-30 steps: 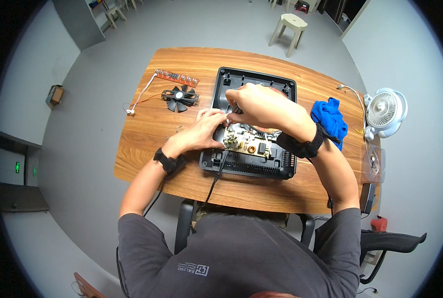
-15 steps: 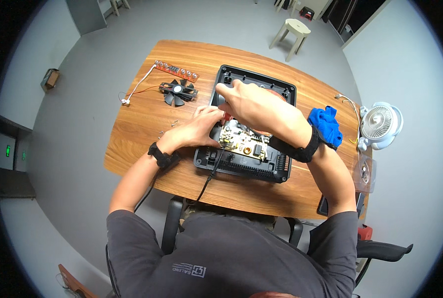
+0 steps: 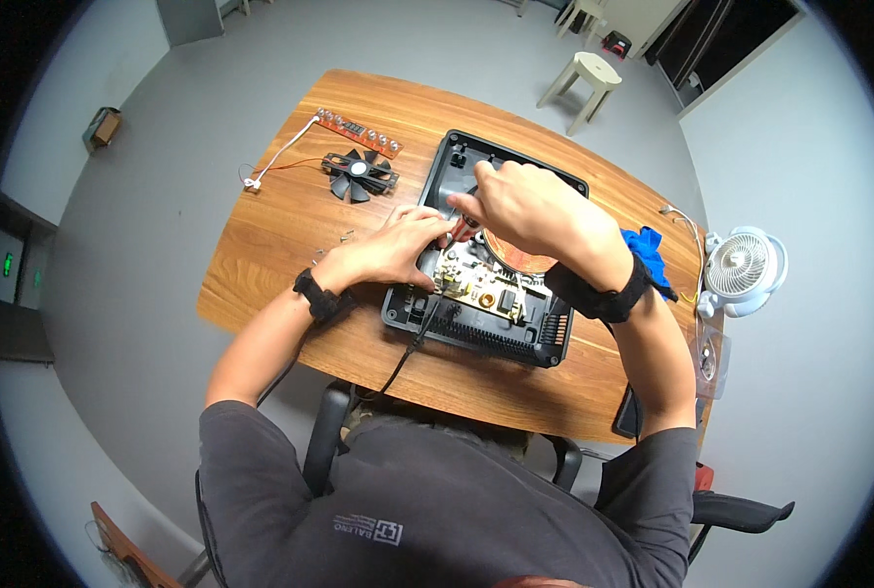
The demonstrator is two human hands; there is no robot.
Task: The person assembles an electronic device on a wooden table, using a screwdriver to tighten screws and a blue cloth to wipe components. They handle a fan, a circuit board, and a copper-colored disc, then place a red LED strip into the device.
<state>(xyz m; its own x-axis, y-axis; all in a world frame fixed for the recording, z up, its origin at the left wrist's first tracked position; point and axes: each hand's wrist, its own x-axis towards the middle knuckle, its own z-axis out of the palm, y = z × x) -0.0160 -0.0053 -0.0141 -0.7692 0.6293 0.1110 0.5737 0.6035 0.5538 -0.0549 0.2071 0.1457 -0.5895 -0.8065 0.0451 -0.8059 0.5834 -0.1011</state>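
A black appliance base [image 3: 427,340] lies on the table, with a pale circuit board [image 3: 476,291] and a round copper coil [image 3: 515,257] inside. My right hand [image 3: 530,208] is closed around a screwdriver [image 3: 466,228]; part of its red and dark handle shows below the fist, slanting toward the board's far left corner. Its tip is hidden. My left hand [image 3: 403,247] spans the board's left end, thumb at the near corner and fingertips at the far one, beside the screwdriver. A black cable [image 3: 412,348] runs from the board over the table's near edge.
Left of the base lie a black fan [image 3: 359,174], an orange button board [image 3: 359,132] with wires, and small screws [image 3: 347,236]. To the right are a blue cloth [image 3: 647,252], a white desk fan [image 3: 744,265], a clear plastic tray [image 3: 712,365] and a dark phone-like slab [image 3: 627,414].
My right hand has shifted slightly right and tilted, so more of the screwdriver handle and the coil shows. My left hand keeps its place at the board. The whole view has turned a little.
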